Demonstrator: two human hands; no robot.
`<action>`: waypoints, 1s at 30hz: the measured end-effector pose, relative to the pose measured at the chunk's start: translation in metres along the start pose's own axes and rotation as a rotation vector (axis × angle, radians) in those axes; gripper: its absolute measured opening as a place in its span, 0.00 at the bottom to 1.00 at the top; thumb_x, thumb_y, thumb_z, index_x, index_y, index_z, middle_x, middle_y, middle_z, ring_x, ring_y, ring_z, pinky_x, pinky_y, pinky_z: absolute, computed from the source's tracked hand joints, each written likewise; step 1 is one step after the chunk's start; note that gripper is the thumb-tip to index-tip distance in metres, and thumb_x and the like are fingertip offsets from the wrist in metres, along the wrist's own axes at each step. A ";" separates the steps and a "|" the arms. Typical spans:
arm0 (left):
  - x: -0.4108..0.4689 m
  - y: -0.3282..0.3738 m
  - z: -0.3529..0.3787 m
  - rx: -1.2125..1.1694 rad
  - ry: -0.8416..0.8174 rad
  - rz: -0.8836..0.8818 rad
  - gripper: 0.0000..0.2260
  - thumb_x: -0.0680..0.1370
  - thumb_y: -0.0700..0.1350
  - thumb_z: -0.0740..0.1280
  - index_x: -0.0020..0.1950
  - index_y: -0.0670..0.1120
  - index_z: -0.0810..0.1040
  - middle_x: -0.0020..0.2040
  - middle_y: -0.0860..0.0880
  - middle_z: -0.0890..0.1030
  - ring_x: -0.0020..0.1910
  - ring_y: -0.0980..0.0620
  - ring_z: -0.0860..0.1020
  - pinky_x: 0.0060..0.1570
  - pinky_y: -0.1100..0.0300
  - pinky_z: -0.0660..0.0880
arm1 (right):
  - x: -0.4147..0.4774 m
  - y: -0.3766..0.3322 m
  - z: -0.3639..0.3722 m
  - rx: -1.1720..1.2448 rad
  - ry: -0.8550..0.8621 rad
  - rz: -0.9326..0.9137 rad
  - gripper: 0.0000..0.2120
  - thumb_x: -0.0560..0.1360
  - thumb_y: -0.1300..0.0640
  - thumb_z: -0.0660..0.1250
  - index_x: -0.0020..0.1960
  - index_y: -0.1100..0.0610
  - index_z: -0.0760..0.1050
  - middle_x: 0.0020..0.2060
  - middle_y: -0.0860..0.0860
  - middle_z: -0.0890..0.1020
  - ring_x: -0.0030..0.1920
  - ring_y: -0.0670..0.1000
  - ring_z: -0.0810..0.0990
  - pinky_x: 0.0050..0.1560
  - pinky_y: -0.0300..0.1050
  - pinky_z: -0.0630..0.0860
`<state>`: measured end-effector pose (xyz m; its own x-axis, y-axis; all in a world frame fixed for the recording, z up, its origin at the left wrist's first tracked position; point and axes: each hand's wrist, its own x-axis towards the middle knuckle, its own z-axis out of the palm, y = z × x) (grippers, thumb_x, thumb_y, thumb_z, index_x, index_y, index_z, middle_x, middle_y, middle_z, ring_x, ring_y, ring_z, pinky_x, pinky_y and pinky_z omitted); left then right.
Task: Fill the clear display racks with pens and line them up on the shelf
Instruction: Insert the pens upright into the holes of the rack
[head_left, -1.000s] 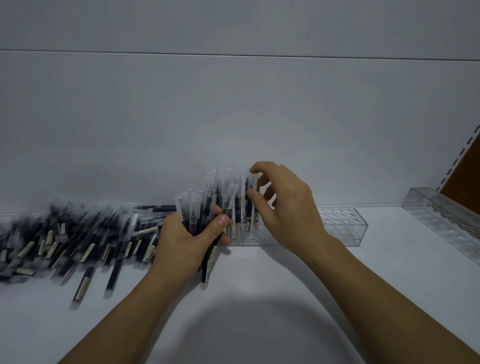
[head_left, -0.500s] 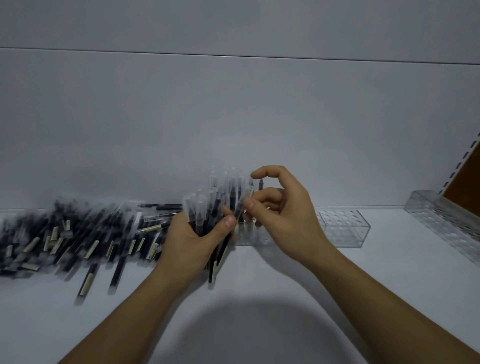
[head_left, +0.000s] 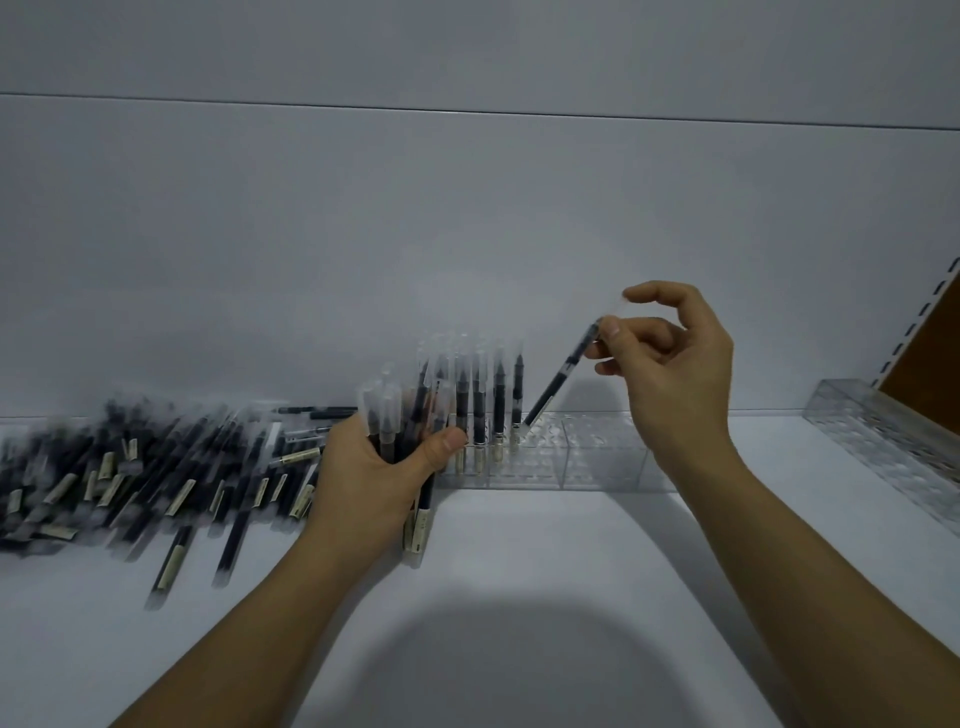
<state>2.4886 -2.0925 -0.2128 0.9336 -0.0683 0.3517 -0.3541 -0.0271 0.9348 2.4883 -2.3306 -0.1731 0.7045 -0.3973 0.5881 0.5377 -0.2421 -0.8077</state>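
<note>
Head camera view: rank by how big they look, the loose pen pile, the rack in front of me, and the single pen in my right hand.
Largest to smallest, as seen:
1. Loose pen pile, sprawling across the left.
2. Front rack, partly hidden by the left hand.
3. Single pen in the right hand.

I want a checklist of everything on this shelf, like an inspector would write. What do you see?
Surface: white shelf, with a shadow in front.
Job's things: clear rack at the back wall, pens standing in its left end, right holes bare; second clear rack at far right, no pens seen in it.
Clutter: loose pile of pens on the left, blurred.
Hands: left hand grips a bundle of pens; right hand pinches a single pen, tilted, tip at the rack's holes.
Cables: nothing seen.
Surroundings: plain grey back panel; slotted upright at right.
</note>
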 end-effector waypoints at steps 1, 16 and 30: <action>0.000 0.001 0.000 0.006 0.004 0.004 0.11 0.69 0.49 0.74 0.50 0.49 0.83 0.43 0.58 0.86 0.44 0.61 0.84 0.41 0.72 0.77 | 0.000 0.000 0.000 -0.013 0.009 -0.018 0.10 0.79 0.65 0.70 0.59 0.58 0.74 0.39 0.57 0.86 0.41 0.53 0.87 0.43 0.46 0.84; 0.002 -0.007 0.000 -0.037 0.015 0.014 0.11 0.70 0.47 0.73 0.52 0.47 0.84 0.44 0.50 0.87 0.45 0.52 0.85 0.48 0.62 0.81 | -0.016 0.009 0.026 -0.364 -0.132 -0.396 0.10 0.78 0.62 0.73 0.59 0.57 0.79 0.41 0.48 0.85 0.41 0.45 0.85 0.46 0.40 0.83; 0.002 -0.005 0.002 -0.103 -0.008 0.003 0.10 0.70 0.45 0.73 0.48 0.42 0.81 0.41 0.44 0.85 0.38 0.45 0.85 0.41 0.60 0.81 | -0.017 0.021 0.025 -0.486 -0.200 -0.349 0.11 0.77 0.59 0.74 0.59 0.54 0.80 0.42 0.45 0.82 0.42 0.45 0.81 0.42 0.33 0.77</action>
<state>2.4920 -2.0944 -0.2168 0.9320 -0.0758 0.3545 -0.3492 0.0753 0.9340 2.4986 -2.3068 -0.1990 0.6240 -0.0602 0.7791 0.5126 -0.7210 -0.4663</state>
